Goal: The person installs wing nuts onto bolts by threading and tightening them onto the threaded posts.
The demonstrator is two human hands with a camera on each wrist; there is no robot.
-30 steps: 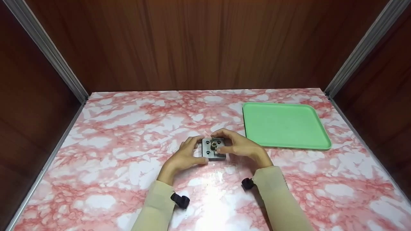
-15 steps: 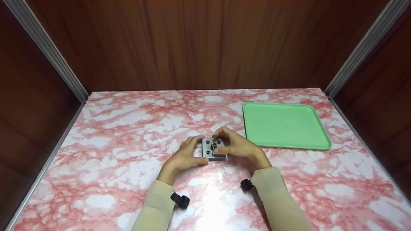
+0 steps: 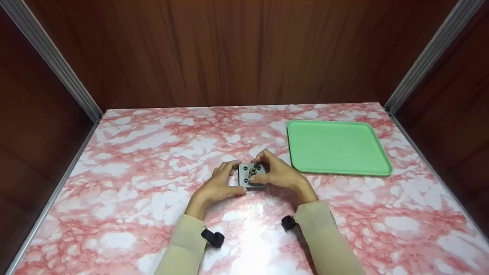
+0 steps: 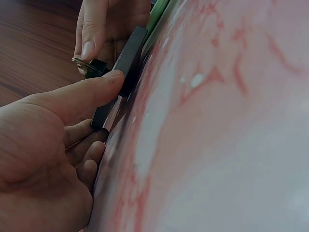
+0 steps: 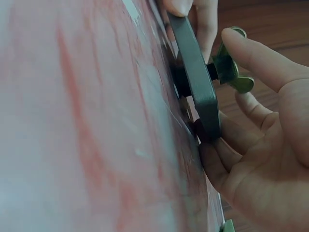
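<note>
A square grey metal plate (image 3: 243, 175) with holes near its corners sits at mid-table. A brass wing nut (image 3: 253, 171) stands over its middle, on a dark threaded bolt (image 5: 212, 71) that passes through the plate. My left hand (image 3: 217, 185) grips the plate's left side, thumb at the near edge and fingers at the far edge. My right hand (image 3: 282, 175) has its thumb on one wing and a finger by the other. In the right wrist view, the plate stands off the table, with a dark part of the bolt (image 5: 181, 81) beneath it.
A green tray (image 3: 338, 147) lies at the right rear of the red-and-white marbled table (image 3: 153, 152). Dark wood-grain panels (image 3: 221, 53) wall the back and both sides. Black straps (image 3: 212, 237) show at both cuffs.
My right thumb has moved slightly left across the wing nut, and its wings now lie at a different angle. The left hand keeps its grip on the plate.
</note>
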